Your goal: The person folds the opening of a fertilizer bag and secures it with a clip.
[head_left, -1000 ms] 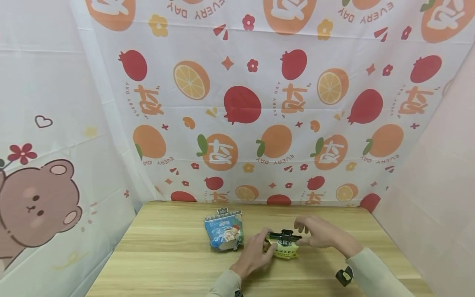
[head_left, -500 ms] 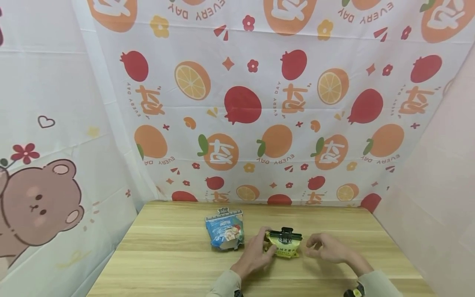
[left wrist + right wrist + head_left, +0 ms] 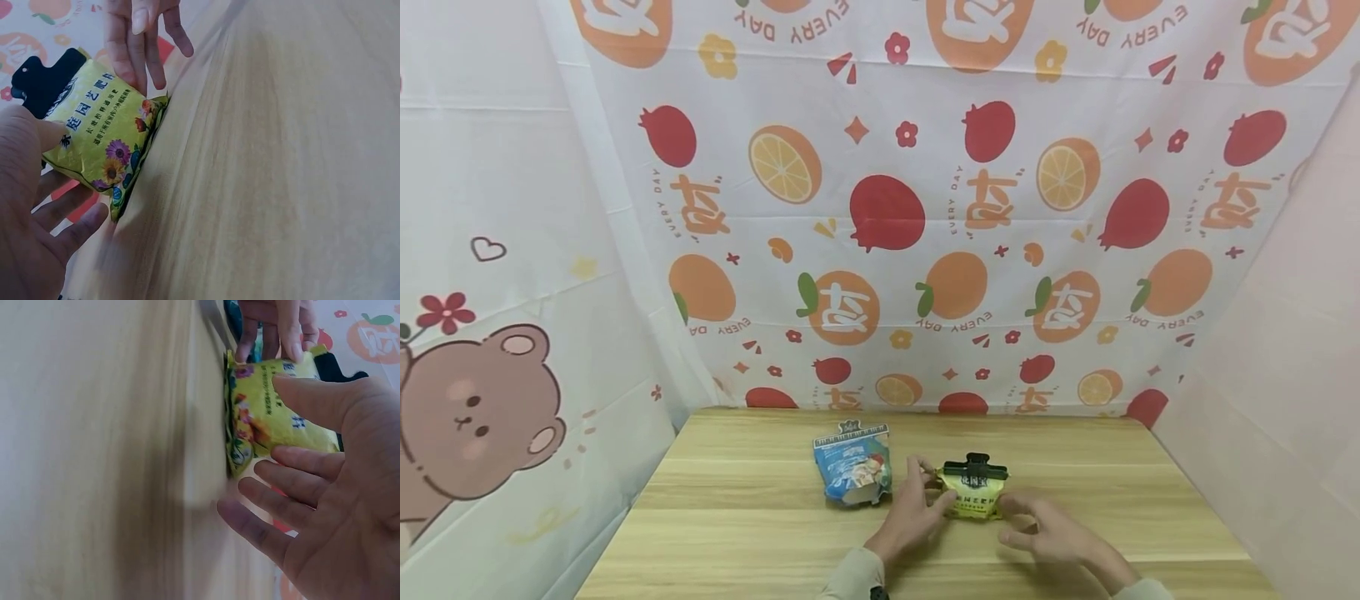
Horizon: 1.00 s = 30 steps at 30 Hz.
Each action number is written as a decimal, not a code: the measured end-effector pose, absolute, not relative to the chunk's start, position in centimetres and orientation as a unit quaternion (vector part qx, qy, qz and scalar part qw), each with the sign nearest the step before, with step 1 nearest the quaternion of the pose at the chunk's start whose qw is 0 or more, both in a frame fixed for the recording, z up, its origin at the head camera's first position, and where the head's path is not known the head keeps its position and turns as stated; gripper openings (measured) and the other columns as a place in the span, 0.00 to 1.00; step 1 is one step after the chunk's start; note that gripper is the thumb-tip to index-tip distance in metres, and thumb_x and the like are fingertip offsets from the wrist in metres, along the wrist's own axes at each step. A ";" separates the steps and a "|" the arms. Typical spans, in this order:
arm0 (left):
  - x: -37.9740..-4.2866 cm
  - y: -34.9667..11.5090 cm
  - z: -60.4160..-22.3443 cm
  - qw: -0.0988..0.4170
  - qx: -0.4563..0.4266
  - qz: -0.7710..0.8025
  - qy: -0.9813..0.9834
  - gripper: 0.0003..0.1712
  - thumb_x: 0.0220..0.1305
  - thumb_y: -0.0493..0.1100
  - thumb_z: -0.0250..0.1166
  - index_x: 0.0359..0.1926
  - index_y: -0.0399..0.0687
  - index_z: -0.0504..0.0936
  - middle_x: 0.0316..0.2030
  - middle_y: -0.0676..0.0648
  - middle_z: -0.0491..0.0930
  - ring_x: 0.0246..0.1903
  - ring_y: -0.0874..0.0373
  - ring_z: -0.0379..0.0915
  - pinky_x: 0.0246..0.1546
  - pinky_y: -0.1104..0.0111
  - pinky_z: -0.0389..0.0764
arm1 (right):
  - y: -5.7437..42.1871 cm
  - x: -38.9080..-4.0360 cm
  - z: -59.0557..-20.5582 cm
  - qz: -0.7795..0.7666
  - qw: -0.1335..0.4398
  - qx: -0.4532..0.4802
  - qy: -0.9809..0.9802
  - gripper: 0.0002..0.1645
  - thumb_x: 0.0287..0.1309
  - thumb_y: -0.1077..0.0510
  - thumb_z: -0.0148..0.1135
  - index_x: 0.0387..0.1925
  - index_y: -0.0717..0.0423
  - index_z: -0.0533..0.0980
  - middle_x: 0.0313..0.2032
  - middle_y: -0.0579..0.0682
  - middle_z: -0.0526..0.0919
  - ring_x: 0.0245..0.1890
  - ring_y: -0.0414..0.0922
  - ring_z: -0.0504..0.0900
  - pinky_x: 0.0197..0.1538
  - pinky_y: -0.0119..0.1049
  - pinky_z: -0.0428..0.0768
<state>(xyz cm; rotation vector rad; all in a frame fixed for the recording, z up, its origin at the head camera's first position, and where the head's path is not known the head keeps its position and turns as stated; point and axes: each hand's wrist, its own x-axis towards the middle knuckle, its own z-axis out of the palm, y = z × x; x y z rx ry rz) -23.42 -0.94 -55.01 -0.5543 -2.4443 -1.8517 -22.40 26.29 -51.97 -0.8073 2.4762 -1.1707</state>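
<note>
A small yellow fertilizer bag [image 3: 973,498] with printed flowers [image 3: 117,159] stands on the wooden table, its top edge pinched by a black clip [image 3: 976,468]. My left hand [image 3: 910,515] holds the bag's left side, thumb on the printed face and forefinger partly hidden behind; its other fingers [image 3: 74,234] spread loosely below. On the opposite side, my right hand [image 3: 1048,529] is beside the lower right corner with fingers extended. The right wrist view shows its thumb [image 3: 312,397] overlapping the bag's face and its fingers [image 3: 269,531] apart from each other.
To the left stands a blue bag [image 3: 853,471] with a clip along its top, close to my left hand. The wooden table [image 3: 737,517] ends at a fruit-print cloth [image 3: 812,233] at the back. Cloth walls rise on both sides.
My right hand has moved from the clip at the bag's top down to its lower right side, and its fingers have straightened. My left hand stays at the left side.
</note>
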 end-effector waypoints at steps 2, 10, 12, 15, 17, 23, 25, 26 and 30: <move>-23.3 -0.9 -55.1 0.015 -0.176 -0.596 -0.783 0.24 0.71 0.47 0.64 0.52 0.42 0.58 0.59 0.27 0.78 0.56 0.36 0.81 0.56 0.51 0.83 | 26.2 -22.2 -52.3 -0.407 0.148 -0.276 0.858 0.39 0.67 0.49 0.63 0.67 0.72 0.65 0.65 0.74 0.71 0.64 0.72 0.72 0.57 0.55 0.82; -23.1 -0.7 -55.3 0.025 -0.182 -0.557 -0.810 0.20 0.71 0.45 0.64 0.52 0.43 0.64 0.64 0.26 0.74 0.60 0.34 0.78 0.59 0.46 0.80 | 25.9 -22.0 -52.8 -0.402 0.149 -0.277 0.860 0.46 0.68 0.47 0.62 0.75 0.66 0.55 0.72 0.71 0.63 0.70 0.70 0.67 0.63 0.62 0.75; -23.2 -0.6 -55.2 0.028 -0.182 -0.546 -0.817 0.21 0.70 0.45 0.64 0.54 0.45 0.64 0.65 0.26 0.73 0.63 0.34 0.75 0.61 0.44 0.77 | 25.7 -22.0 -52.6 -0.391 0.141 -0.281 0.865 0.48 0.68 0.46 0.62 0.76 0.65 0.53 0.73 0.69 0.63 0.70 0.69 0.68 0.63 0.63 0.74; -23.3 -0.4 -55.1 0.030 -0.175 -0.537 -0.824 0.23 0.69 0.44 0.65 0.57 0.46 0.64 0.65 0.26 0.72 0.65 0.33 0.73 0.64 0.42 0.74 | 25.5 -22.1 -52.4 -0.378 0.134 -0.282 0.872 0.50 0.67 0.46 0.63 0.77 0.64 0.51 0.73 0.68 0.64 0.69 0.68 0.69 0.63 0.63 0.75; -23.4 -0.3 -55.1 0.024 -0.168 -0.533 -0.829 0.25 0.68 0.44 0.65 0.59 0.48 0.63 0.66 0.26 0.72 0.66 0.34 0.72 0.65 0.42 0.73 | 25.4 -22.2 -52.3 -0.371 0.133 -0.279 0.876 0.52 0.66 0.45 0.64 0.78 0.64 0.50 0.73 0.67 0.65 0.69 0.67 0.70 0.63 0.63 0.75; -23.4 0.2 -55.1 0.020 -0.175 -0.520 -0.836 0.26 0.70 0.37 0.61 0.63 0.45 0.60 0.64 0.26 0.73 0.64 0.34 0.72 0.63 0.43 0.75 | 25.1 -22.6 -52.3 -0.350 0.125 -0.279 0.885 0.53 0.64 0.44 0.65 0.77 0.66 0.51 0.70 0.66 0.69 0.67 0.66 0.72 0.62 0.63 0.76; -23.4 0.3 -55.0 0.026 -0.183 -0.512 -0.839 0.25 0.70 0.33 0.58 0.63 0.43 0.59 0.62 0.25 0.73 0.62 0.34 0.74 0.61 0.44 0.77 | 25.0 -22.7 -52.3 -0.349 0.124 -0.283 0.885 0.54 0.64 0.44 0.65 0.77 0.67 0.51 0.69 0.66 0.70 0.66 0.66 0.73 0.61 0.63 0.77; -23.4 0.4 -55.0 0.028 -0.186 -0.509 -0.840 0.25 0.70 0.31 0.57 0.64 0.42 0.59 0.62 0.24 0.73 0.62 0.33 0.74 0.61 0.45 0.77 | 25.0 -22.8 -52.3 -0.347 0.123 -0.284 0.886 0.54 0.64 0.44 0.65 0.77 0.68 0.50 0.69 0.66 0.71 0.65 0.65 0.74 0.61 0.62 0.78; -23.4 0.7 -54.9 0.033 -0.186 -0.506 -0.842 0.27 0.69 0.28 0.55 0.65 0.39 0.58 0.64 0.22 0.71 0.64 0.31 0.72 0.64 0.44 0.74 | 25.1 -23.0 -52.2 -0.345 0.124 -0.285 0.886 0.55 0.64 0.45 0.65 0.77 0.68 0.49 0.68 0.67 0.71 0.64 0.65 0.75 0.59 0.60 0.79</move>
